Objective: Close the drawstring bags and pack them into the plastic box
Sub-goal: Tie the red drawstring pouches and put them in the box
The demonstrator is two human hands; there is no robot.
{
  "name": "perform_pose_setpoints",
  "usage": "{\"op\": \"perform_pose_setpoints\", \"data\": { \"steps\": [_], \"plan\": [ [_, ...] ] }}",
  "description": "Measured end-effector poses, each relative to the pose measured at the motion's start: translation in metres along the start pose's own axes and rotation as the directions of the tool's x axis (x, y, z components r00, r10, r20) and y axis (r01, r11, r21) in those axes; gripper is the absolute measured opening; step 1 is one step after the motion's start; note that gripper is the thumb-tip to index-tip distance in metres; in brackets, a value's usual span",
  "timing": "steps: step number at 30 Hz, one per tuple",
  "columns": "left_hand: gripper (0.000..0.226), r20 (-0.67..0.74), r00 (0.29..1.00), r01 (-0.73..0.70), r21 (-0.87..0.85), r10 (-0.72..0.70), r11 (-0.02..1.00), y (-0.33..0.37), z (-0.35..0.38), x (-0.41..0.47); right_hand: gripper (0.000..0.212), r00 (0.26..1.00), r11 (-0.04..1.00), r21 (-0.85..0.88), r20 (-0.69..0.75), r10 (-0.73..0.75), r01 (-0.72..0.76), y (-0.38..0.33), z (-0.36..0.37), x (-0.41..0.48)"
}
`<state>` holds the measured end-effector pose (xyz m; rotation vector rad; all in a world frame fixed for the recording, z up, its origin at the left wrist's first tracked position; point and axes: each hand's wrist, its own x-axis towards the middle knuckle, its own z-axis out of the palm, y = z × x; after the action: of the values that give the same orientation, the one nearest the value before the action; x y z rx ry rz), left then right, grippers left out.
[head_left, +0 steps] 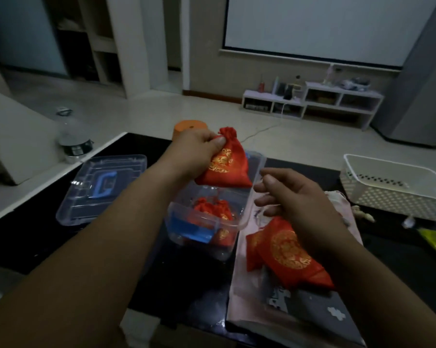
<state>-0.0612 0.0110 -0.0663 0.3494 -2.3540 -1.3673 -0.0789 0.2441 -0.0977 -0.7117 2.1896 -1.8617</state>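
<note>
Pinching gathered neck of red drawstring bag (228, 163) with left hand (195, 151), hung just above open plastic box (176, 217) for probable drop beside packed bags (212, 209); right hand (296, 197) slack, apparently empty, over flat unclosed bags (287, 252) queued on pink cloth (247, 292).

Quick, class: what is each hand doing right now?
Left hand: grips a closed red drawstring bag above the plastic box.
Right hand: open, fingers relaxed, holding nothing.
</note>
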Motion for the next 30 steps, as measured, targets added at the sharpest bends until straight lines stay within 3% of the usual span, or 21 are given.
{"op": "perform_pose_setpoints", "data": {
  "steps": [3,7,9,19,22,26,28,30],
  "plan": [
    [0.032,0.051,0.997,0.058,0.084,-0.063,0.995,-0.015,-0.002,0.008,0.024,1.000,1.000,-0.013,-0.014,-0.004,0.003,-0.003,0.016,0.011],
    [0.048,-0.062,0.997,-0.022,0.308,0.043,0.951,-0.015,-0.007,0.004,0.022,0.992,1.000,-0.025,-0.123,0.003,-0.006,0.001,0.020,0.018],
    [0.055,-0.091,0.992,-0.064,0.269,0.092,0.961,-0.009,-0.004,-0.003,0.022,0.989,0.999,-0.029,-0.146,0.035,-0.040,0.006,0.017,0.019],
    [0.026,-0.029,0.928,-0.365,0.137,0.372,0.921,0.041,0.071,-0.047,0.016,0.969,0.996,-0.042,-0.238,0.061,-0.073,0.005,-0.027,0.016],
    [0.020,0.086,0.900,-0.436,0.107,0.428,0.894,0.053,0.098,-0.063,0.014,0.950,0.988,-0.065,-0.289,0.117,-0.142,0.012,-0.061,0.013],
    [0.008,0.364,0.887,-0.409,0.331,0.284,0.851,0.040,0.135,-0.079,0.024,0.943,0.901,-0.331,-0.270,0.194,-0.280,0.031,-0.100,-0.004],
    [0.022,0.415,0.896,-0.354,0.450,0.160,0.820,0.026,0.144,-0.083,0.030,0.941,0.801,-0.504,-0.262,0.215,-0.323,0.035,-0.112,-0.019],
    [0.030,0.419,0.904,-0.310,0.504,0.085,0.806,0.019,0.145,-0.086,0.032,0.932,0.748,-0.562,-0.274,0.236,-0.354,0.035,-0.120,-0.033]
  ]
}}
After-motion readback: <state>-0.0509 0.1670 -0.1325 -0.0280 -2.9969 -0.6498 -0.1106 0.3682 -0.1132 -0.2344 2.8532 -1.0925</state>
